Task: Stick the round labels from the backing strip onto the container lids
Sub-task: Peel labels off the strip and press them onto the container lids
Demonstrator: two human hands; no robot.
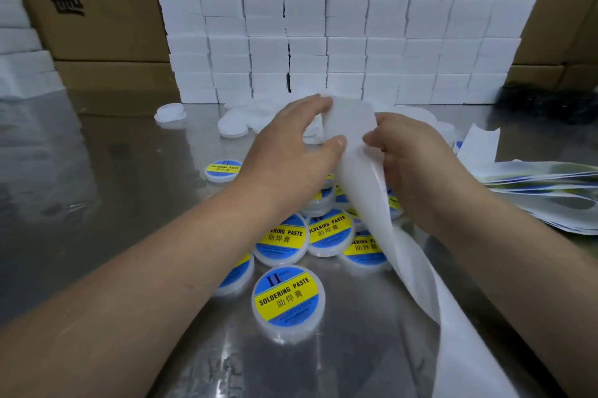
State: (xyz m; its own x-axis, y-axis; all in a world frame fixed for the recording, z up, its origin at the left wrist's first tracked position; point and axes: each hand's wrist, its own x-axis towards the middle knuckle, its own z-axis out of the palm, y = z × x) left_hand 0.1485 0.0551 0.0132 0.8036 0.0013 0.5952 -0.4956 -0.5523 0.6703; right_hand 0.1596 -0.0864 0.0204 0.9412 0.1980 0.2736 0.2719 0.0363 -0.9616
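Closed white round containers (288, 300) cluster at centre and lower centre of the metal table (97, 187); their contents are hidden. Each lid carries a blue-and-yellow label reading "SOLDERING PASTE" with 助焊膏 beneath. Plain unlabelled lids (233, 127) lie at upper centre.

Above the cluster, the left hand (291, 154) pinches the top of the white backing strip (417, 261) between thumb and fingers. The right hand (414, 161), fingers curled, grips its other edge. The strip trails to the lower right. More label strips (550, 200) lie at right.
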